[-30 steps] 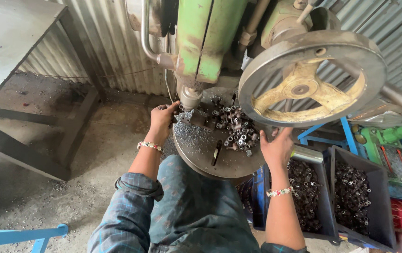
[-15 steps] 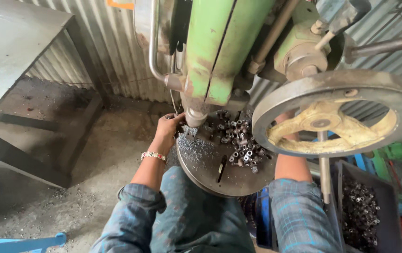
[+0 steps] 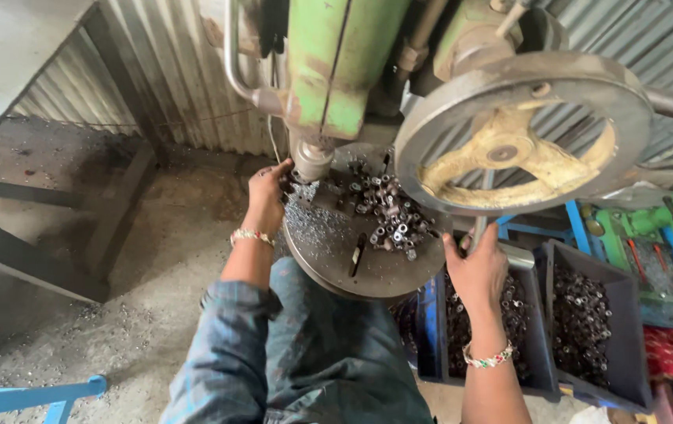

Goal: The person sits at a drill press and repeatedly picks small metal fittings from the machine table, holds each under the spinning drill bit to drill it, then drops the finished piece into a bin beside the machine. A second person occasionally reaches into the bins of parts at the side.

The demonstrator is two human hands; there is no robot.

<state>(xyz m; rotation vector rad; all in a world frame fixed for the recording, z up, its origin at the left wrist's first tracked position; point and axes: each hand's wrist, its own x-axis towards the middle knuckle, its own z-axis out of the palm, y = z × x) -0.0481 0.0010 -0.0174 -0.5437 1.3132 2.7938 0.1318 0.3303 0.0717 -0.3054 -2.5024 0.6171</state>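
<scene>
A green drill press [image 3: 344, 71] stands over a round metal table [image 3: 329, 247] that carries a pile of small metal sleeves [image 3: 387, 208] and metal chips. My left hand [image 3: 267, 196] reaches under the spindle [image 3: 310, 161] at the table's left edge, fingers pinched around something small that I cannot make out. My right hand [image 3: 476, 271] grips a thin metal lever [image 3: 479, 228] that hangs below the large grey handwheel [image 3: 521, 129]. Both wrists wear beaded bracelets.
Dark bins [image 3: 588, 314] full of small metal parts sit at the right, next to blue and green frames [image 3: 651, 228]. A corrugated metal wall [image 3: 156, 71] runs behind. A dark bench [image 3: 46, 196] stands at the left on a dusty concrete floor. A blue bar [image 3: 30, 390] lies bottom left.
My right hand has come back into view from behind the handwheel and now grips the lever. The view has shifted; my left hand stays under the spindle.
</scene>
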